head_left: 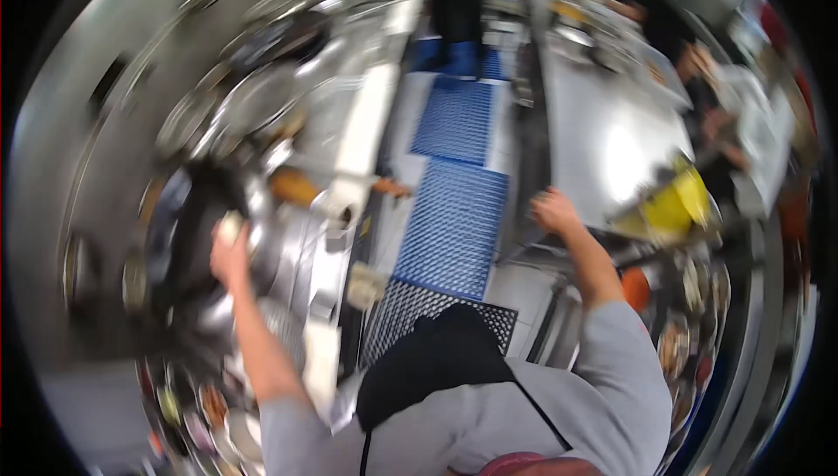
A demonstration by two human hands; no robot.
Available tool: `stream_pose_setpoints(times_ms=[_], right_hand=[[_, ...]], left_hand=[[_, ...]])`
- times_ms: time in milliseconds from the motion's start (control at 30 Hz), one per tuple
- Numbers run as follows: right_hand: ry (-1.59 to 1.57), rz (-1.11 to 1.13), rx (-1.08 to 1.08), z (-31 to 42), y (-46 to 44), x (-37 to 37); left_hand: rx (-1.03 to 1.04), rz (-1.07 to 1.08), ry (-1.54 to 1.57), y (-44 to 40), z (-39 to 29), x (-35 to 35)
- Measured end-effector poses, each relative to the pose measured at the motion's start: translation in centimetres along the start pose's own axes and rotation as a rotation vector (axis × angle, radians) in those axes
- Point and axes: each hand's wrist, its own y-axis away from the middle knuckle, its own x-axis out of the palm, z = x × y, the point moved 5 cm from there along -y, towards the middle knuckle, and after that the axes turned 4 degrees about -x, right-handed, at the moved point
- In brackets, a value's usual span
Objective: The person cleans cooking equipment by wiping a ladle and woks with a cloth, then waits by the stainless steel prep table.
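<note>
My left hand (230, 260) is closed around a small pale rounded thing (230, 226), too blurred to name. It is over the near side of a large dark wok (194, 214) at the stove on my left. Beside my right forearm runs a steel counter, and my right hand (552, 211) is at its near left corner. Its fingers are curled in, and nothing shows in them. Between wok and aisle, a wooden handle (295, 186) lies by a metal ladle or cup (335, 204), partly smeared by motion.
A blue perforated mat (452, 223) covers the aisle floor, where a person in dark clothes (456, 5) stands ahead. On the right are the steel counter (580, 144), a yellow container (679, 204) and more people. Several ingredient bowls (214, 406) stand at lower left.
</note>
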Motion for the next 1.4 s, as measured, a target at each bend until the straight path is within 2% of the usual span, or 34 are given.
stream_pose_setpoints(times_ms=[33,100,267,467,1000,1067,1133,1200,1233,1400], right_hand=[[0.023,-0.138,-0.043,-0.6,0.1,1.1],[0.013,-0.175,-0.084,-0.2,0.4,-0.1],[-0.008,-0.254,-0.111,-0.1,0.4,0.0],[0.020,-0.177,-0.121,-0.4,0.0,0.0],[-0.012,-0.268,-0.145,0.3,0.6,-1.1],[-0.029,-0.285,-0.125,-0.2,0.6,-0.4],[0.031,-0.295,-0.102,-0.2,0.6,0.0],[0.000,-0.217,-0.075,-0.4,0.5,0.2],[0.054,-0.265,-0.082,-0.1,0.9,0.0],[0.060,-0.182,-0.017,-0.4,0.4,0.4]], left_hand=[[-0.042,0.024,-0.053,-0.2,0.2,0.0],[0.062,-0.018,-0.054,-0.8,0.4,0.8],[0.040,0.014,-0.053,-0.6,-0.3,0.4],[0.069,-0.024,-0.019,-0.5,-0.6,0.4],[0.059,-0.012,-0.021,-0.5,-0.4,0.6],[0.066,-0.047,-0.024,-0.6,-0.1,1.0],[0.032,0.005,-0.049,-0.5,-0.4,0.7],[0.046,-0.105,-0.071,0.1,-0.3,0.3],[0.003,-0.036,-0.083,-0.1,-0.1,0.7],[0.059,-0.105,-0.086,-0.7,0.5,1.6]])
